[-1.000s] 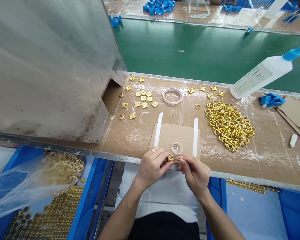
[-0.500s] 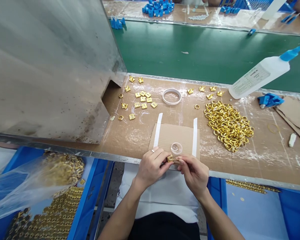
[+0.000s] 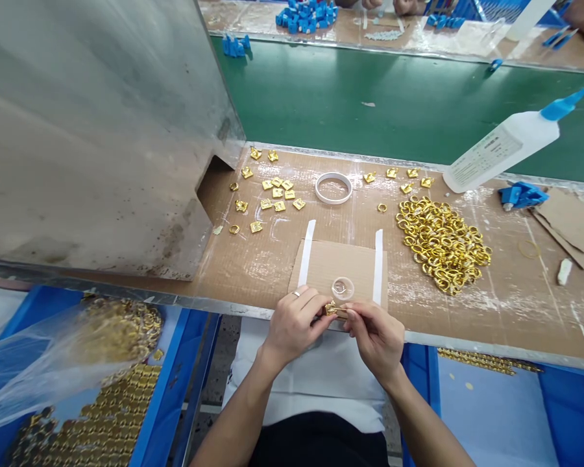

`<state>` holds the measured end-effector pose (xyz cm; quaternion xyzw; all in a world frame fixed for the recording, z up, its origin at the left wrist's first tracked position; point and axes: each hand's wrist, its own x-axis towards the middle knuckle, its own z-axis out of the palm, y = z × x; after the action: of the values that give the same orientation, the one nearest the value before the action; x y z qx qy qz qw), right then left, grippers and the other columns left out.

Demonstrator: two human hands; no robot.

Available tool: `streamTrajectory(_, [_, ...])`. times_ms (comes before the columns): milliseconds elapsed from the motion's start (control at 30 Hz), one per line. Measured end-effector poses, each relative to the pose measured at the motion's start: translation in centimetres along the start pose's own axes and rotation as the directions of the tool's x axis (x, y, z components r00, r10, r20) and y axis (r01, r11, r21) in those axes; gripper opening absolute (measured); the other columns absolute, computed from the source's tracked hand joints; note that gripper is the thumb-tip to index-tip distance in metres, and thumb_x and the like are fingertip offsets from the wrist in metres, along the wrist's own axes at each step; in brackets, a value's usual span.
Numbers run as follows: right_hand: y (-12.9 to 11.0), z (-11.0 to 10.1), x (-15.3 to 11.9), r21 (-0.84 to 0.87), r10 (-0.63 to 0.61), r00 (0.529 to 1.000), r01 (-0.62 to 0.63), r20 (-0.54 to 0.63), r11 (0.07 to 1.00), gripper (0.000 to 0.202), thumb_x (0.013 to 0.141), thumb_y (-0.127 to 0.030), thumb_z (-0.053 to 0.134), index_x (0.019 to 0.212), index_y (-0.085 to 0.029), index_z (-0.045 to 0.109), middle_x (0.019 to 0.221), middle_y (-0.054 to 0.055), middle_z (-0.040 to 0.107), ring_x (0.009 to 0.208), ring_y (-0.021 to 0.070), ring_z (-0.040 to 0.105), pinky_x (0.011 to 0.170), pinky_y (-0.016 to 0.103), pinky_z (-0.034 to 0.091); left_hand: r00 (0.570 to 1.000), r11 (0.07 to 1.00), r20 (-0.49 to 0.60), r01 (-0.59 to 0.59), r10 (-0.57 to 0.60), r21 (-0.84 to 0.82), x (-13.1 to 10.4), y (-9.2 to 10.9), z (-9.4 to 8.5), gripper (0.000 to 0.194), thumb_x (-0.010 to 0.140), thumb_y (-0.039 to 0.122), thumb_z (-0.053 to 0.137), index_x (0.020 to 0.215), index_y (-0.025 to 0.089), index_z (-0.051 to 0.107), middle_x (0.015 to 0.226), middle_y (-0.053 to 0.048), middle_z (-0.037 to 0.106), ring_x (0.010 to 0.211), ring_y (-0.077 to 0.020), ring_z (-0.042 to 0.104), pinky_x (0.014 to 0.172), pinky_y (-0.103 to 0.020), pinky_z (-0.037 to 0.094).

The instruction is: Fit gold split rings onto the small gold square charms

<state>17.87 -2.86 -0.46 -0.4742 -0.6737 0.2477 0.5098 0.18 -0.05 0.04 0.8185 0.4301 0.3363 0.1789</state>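
Note:
My left hand [image 3: 294,324] pinches a small gold square piece [image 3: 329,308] at the table's front edge. Close beside it, my right hand [image 3: 377,334] is closed on a thin stick-like tool [image 3: 341,311], whose tip meets the gold piece. Just beyond my fingers a small clear round dish [image 3: 343,288] rests on a cardboard pad [image 3: 343,259] held by white tape strips. Several gold square pieces [image 3: 277,192] lie to the left, and a heap of gold rings [image 3: 442,243] lies to the right. A white tape roll [image 3: 333,188] sits behind the pad.
A large metal panel [image 3: 102,130] stands at the left. A white bottle with a blue nozzle [image 3: 506,149] leans at the right near a blue clip-like object [image 3: 522,194]. Blue trays [image 3: 175,363] flank my lap. Another person's hands [image 3: 403,6] show beyond the green belt [image 3: 370,97].
Both hands keep nearly the same pose around the gold piece. At the top, another person's hands have come further into view, and the blue pieces at the belt's far edge have shifted slightly right.

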Motion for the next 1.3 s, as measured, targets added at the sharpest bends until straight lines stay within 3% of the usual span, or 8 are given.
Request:
streamTrajectory(333, [0.15, 0.05, -0.26, 0.004, 0.008, 1.000, -0.008, -0.014, 1.000, 0.016, 0.095, -0.008, 0.061, 0.103, -0.020, 0.066, 0.088, 0.003, 0.073, 0.055, 0.0092, 0.066, 0.055, 0.019, 0.058, 1.000, 1.000, 0.001, 0.001, -0.001, -0.012, -0.02, -0.03, 0.01, 0.020, 0.099, 0.034, 0.057, 0.095, 0.016, 0.066, 0.075, -0.003, 0.067, 0.069, -0.0163, 0.059, 0.062, -0.028, 0.043])
streamTrajectory(1300, [0.19, 0.19, -0.22, 0.021, 0.033, 0.999, -0.032, -0.015, 0.999, 0.011, 0.096, -0.011, 0.060, 0.100, -0.019, 0.066, 0.087, 0.004, 0.072, 0.056, 0.0097, 0.066, 0.052, 0.018, 0.056, 0.999, 1.000, -0.029, -0.015, 0.015, -0.004, -0.01, 0.01, 0.08, 0.024, 0.100, 0.036, 0.055, 0.096, 0.016, 0.066, 0.071, -0.001, 0.063, 0.065, -0.0152, 0.055, 0.059, -0.027, 0.042])
